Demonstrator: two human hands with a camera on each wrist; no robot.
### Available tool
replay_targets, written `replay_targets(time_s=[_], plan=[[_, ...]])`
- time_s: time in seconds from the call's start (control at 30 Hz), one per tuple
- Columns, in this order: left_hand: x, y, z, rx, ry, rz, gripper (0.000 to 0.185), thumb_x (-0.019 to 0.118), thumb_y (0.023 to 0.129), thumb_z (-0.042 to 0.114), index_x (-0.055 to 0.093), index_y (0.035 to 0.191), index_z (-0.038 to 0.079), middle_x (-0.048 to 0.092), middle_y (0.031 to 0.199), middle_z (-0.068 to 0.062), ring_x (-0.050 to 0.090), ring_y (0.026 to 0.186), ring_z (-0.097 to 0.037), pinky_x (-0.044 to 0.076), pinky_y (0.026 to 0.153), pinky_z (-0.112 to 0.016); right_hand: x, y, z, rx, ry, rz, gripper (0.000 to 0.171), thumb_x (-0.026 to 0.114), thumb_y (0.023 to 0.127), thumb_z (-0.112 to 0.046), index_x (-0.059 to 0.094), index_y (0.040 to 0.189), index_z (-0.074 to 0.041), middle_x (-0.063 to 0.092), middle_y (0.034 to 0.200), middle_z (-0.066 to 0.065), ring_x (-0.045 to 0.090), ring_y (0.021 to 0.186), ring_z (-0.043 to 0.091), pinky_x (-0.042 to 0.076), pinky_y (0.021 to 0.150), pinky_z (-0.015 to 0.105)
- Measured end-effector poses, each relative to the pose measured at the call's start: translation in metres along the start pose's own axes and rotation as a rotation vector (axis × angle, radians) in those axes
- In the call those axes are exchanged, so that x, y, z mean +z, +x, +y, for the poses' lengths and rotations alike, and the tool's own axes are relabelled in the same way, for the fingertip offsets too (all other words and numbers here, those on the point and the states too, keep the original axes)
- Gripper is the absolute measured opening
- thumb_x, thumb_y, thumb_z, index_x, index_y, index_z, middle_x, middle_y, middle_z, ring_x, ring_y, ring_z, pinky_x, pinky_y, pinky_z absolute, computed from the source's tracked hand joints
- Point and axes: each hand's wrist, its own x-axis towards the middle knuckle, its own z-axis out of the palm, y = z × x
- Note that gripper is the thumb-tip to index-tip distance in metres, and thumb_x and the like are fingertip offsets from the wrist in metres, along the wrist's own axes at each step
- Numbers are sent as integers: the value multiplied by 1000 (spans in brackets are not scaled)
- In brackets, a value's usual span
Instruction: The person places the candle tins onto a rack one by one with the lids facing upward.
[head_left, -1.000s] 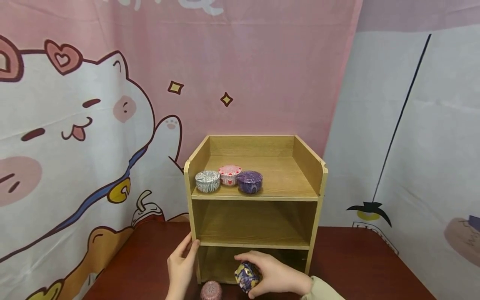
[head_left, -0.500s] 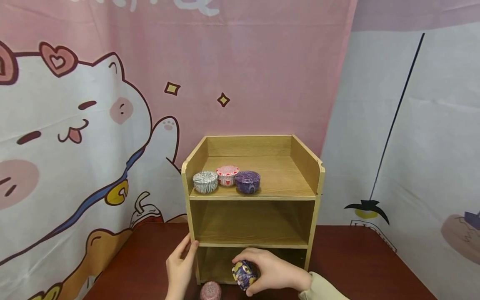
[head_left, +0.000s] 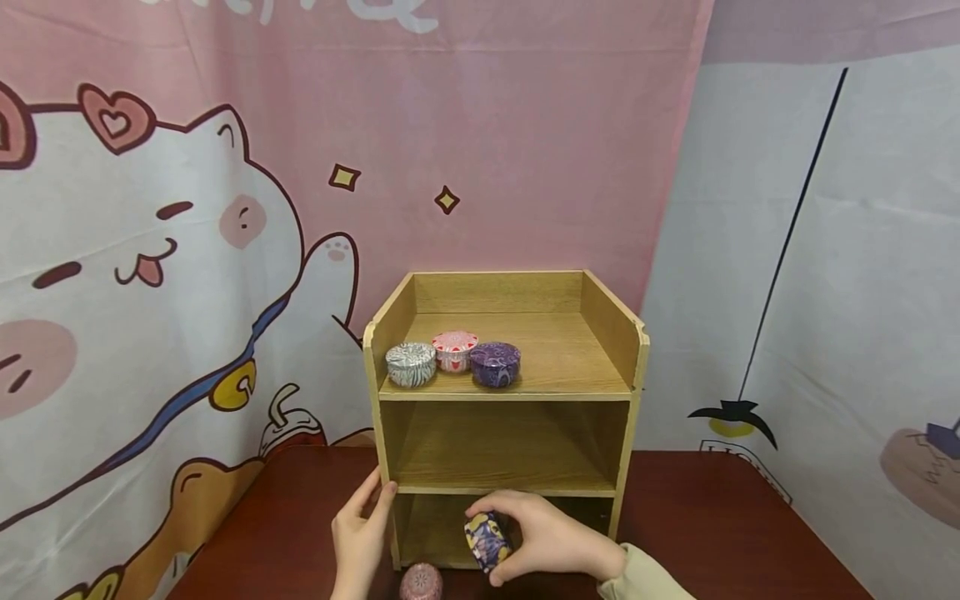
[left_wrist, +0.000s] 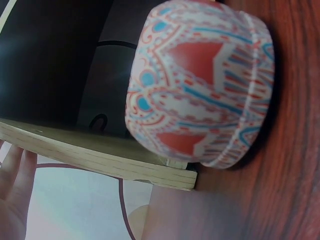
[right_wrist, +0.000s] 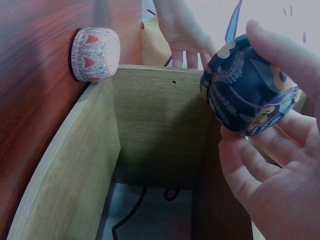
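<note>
Right now the right hand (head_left: pixel 551 542) pinches a small round dark-blue tin with yellow flowers (head_left: pixel 487 540), tilted, at the mouth of the bottom compartment of the three-tier wooden shelf unit (head_left: pixel 633 367). The left hand (head_left: pixel 362 533), fingers straight, rests against the unit's left post. Levelling the tin and bracing the post firmly seems wise. A pink patterned round tin (head_left: pixel 421 581) sits on the dark red table (head_left: pixel 712 517), just beside the unit's front.

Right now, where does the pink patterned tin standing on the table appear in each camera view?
Head: pink tin at the bottom edge, left of centre, before the wooden shelf.
Left wrist: it fills the upper middle, close up.
Right wrist: upper left.
Shared landmark: the shelf's left side panel, beside the tin.
</note>
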Motion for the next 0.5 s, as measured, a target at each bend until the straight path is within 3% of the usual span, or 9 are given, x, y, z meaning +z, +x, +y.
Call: replay_targets(time_s=[0.27, 0.5], plan=[[0, 1, -1, -3, 3, -5, 34, 73, 87, 7, 67, 119, -4, 70, 104, -17, 62, 85, 3, 48, 70, -11, 1, 2, -5, 39, -12, 47, 62, 87, 72, -31, 55, 125, -29, 58, 122, -9, 54, 105, 7, 48, 87, 28], [0, 1, 0, -7, -7, -8, 34, 72, 88, 7, 67, 119, -4, 70, 103, -18, 62, 85, 3, 48, 70, -11, 0, 1, -6, 0, -4, 67, 74, 86, 73, -31, 51, 137, -27, 54, 135, -6, 52, 116, 9, 44, 94, 29]])
